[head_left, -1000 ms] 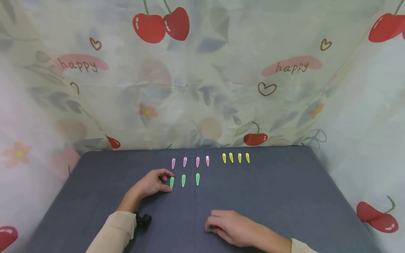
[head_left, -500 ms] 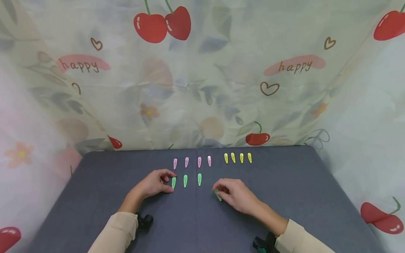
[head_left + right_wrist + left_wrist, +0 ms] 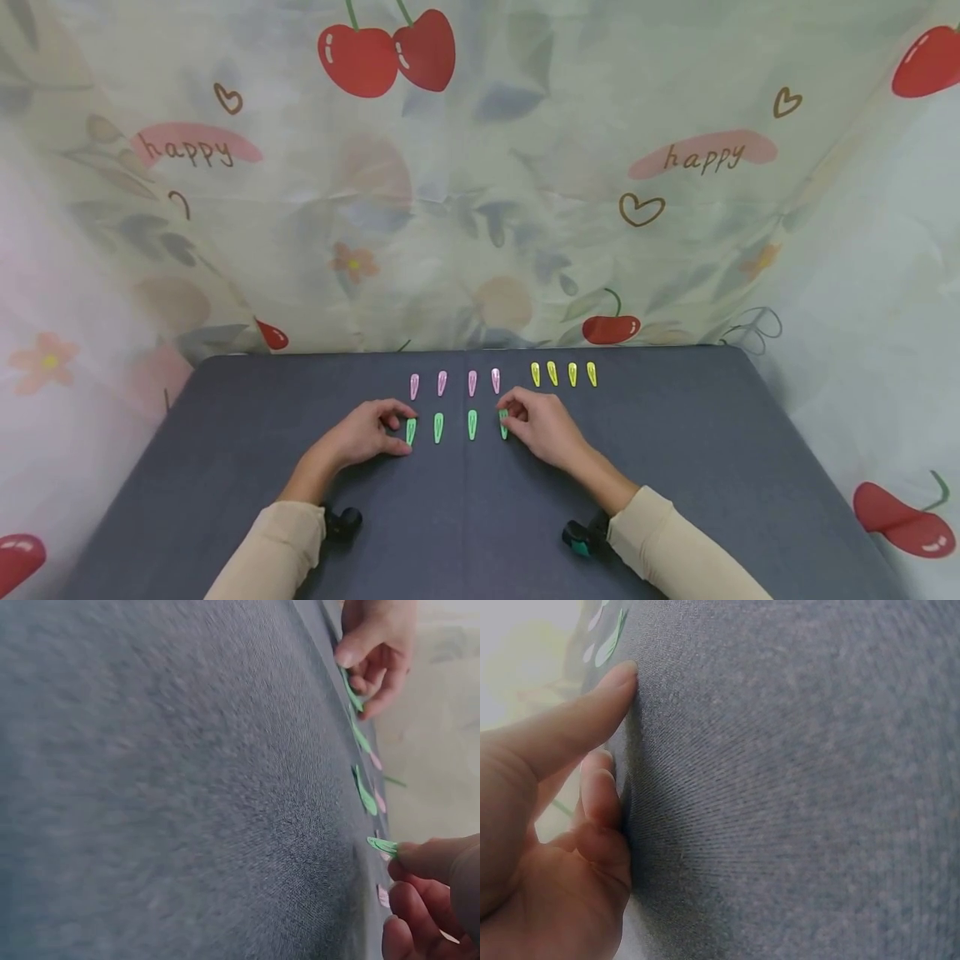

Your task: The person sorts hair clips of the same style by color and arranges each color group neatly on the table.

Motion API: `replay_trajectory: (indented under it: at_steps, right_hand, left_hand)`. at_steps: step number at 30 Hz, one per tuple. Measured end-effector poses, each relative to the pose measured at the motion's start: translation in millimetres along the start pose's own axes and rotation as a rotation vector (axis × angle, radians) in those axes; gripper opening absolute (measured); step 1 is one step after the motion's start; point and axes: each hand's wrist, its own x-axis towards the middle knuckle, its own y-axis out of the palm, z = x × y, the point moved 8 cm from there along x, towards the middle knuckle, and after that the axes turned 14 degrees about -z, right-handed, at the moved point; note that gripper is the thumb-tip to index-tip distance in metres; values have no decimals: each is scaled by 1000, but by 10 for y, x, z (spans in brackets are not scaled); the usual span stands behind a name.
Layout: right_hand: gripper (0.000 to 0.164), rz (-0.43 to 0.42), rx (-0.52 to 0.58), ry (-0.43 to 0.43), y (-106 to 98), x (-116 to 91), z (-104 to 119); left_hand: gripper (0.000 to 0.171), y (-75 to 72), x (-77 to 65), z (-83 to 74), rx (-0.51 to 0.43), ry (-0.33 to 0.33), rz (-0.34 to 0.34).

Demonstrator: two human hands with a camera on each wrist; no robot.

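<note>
In the head view, my left hand rests at the left end of a row of green snap hair clips, thumb and a finger at the two ends of the leftmost green hair clip. Two more green clips lie to its right, spaced apart. Between the thumb and fingers of my right hand is another green hair clip, pinched at one end, at the right end of that row. The left wrist view shows the left thumb at the cloth, with a green clip beyond it.
Behind the green row lie several pink hair clips, and to their right several yellow hair clips. Everything is on a dark grey cloth-covered table. A printed curtain stands at the back and sides.
My right hand has moved forward from near the front of the table, bringing a green hair clip to the right end of the green row. The left hand has stayed in place.
</note>
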Motion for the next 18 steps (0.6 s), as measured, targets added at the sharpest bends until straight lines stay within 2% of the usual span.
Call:
replay_trajectory:
  at_steps: [8,14,18]
  right_hand:
    - [16,-24,-48,43,109,89,-85]
    - [17,6,-110,83,184,102,-132]
    - [18,30,-136,74,204,100,-127]
  left_hand:
    - [46,4,-12,-14,-2,1,-5]
    - [47,-1,-21,-7,2,-12,-1]
    - [48,-8,-22,-9,7,-7,-2]
